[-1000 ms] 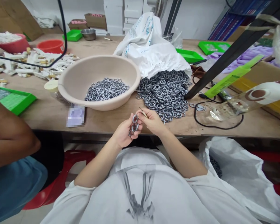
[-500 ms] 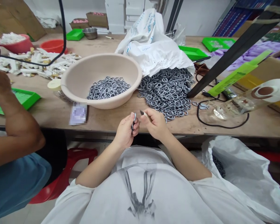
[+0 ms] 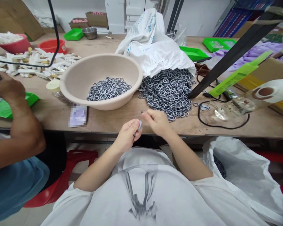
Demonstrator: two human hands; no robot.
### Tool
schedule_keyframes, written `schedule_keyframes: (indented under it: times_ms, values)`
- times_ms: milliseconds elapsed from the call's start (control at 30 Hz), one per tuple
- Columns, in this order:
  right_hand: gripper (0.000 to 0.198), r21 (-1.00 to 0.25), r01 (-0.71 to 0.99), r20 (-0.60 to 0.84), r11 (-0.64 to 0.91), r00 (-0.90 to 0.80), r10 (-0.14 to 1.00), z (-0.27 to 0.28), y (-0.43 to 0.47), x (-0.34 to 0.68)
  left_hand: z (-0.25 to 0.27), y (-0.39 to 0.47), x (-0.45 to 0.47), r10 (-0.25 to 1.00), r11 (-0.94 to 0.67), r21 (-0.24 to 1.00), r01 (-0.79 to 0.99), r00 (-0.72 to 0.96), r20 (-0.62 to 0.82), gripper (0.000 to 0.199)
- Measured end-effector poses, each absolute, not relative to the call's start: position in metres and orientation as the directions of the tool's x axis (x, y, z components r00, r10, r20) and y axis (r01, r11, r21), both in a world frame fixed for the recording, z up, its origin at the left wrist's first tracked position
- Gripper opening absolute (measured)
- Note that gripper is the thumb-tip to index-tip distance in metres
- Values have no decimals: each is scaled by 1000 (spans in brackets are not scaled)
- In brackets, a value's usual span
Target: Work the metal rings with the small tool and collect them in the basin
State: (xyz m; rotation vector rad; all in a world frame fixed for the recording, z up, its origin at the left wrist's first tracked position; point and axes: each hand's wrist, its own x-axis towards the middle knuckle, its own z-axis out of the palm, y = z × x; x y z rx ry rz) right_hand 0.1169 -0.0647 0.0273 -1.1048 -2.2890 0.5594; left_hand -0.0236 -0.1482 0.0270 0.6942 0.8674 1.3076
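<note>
My left hand (image 3: 129, 133) is closed on a grey ring (image 3: 140, 125), which shows at its fingertips above the table's front edge. Just to the right, my right hand (image 3: 158, 122) is pinched round a small blade-like tool; only its dark tip (image 3: 142, 112) sticks out past the fingers, and the rest is hidden. The hands are close but a narrow gap parts them. Beyond the right hand lies a heap of grey rings (image 3: 167, 91). Behind my left hand stands a beige basin (image 3: 73, 91) with many such rings (image 3: 108, 89) in it.
A white sack (image 3: 160, 53) lies behind the heap. A dark slanted post (image 3: 226, 53) and a black cable (image 3: 223, 128) are at the right. Below the edge hangs an open white bag (image 3: 245, 163). To the left sits a co-worker (image 3: 14, 141) near a green tray (image 3: 30, 99).
My left hand has tipped and lowered slightly with the ring, so less of the ring shows. My right hand has turned a little, hiding more of its tool. The co-worker's hand has moved.
</note>
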Motion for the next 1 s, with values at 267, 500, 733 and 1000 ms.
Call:
schedule_keyframes:
  times_ms: [267,500,733,1000]
  values:
    - [38,-138,864,134,485,-469,873,26,12,74,19,-144,-36,982,140,868,-477,-46,-184,39]
    - [29,-144,851,126,505,-491,862,25,28,64,14,-139,-52,961,168,845,-508,-107,-256,36]
    - [30,-988,-22,145,153,-476,867,22,-52,98,10,-124,-30,962,128,847,-516,-144,-234,49]
    - [40,-973,-166,215,161,-390,895,8,-84,95,9,-126,-16,983,35,896,-442,-147,-111,45]
